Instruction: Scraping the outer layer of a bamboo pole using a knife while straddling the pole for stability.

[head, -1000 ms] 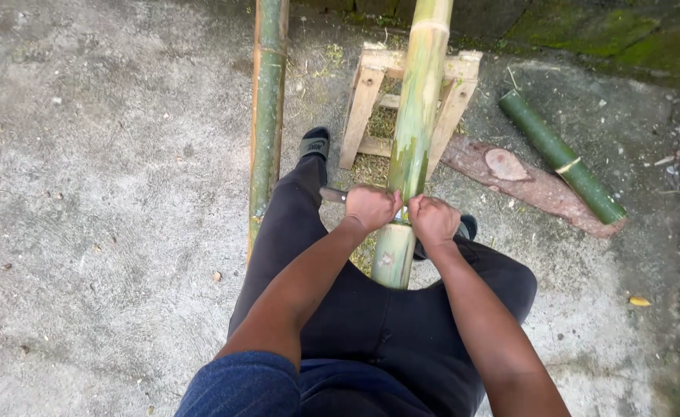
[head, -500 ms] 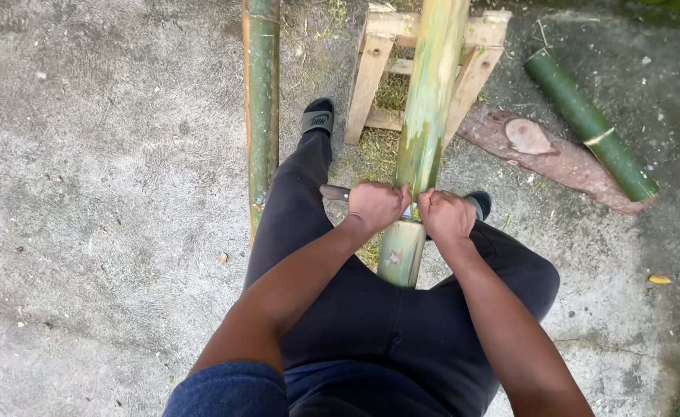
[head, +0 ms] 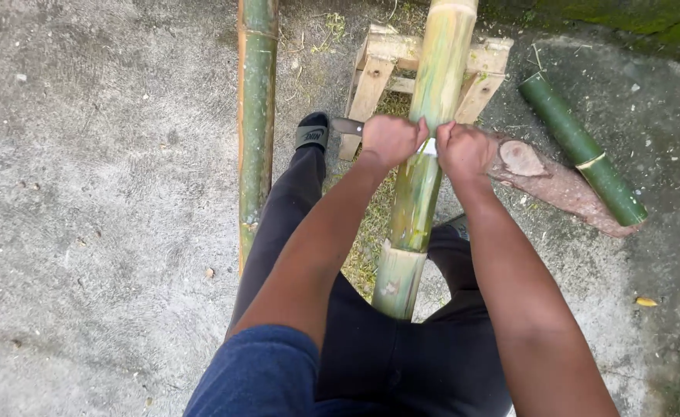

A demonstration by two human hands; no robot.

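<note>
A pale logo mark is seen on the strap of the black sandal, left of the wooden stand. A long bamboo pole is laid across that stand and runs back between the knees. A blade is held crosswise over the pole, with the left hand closed on one end and the right hand closed on the other (only a sliver of metal shows between them). A second bamboo pole, a short green bamboo piece and a log are left on the concrete floor.
</note>
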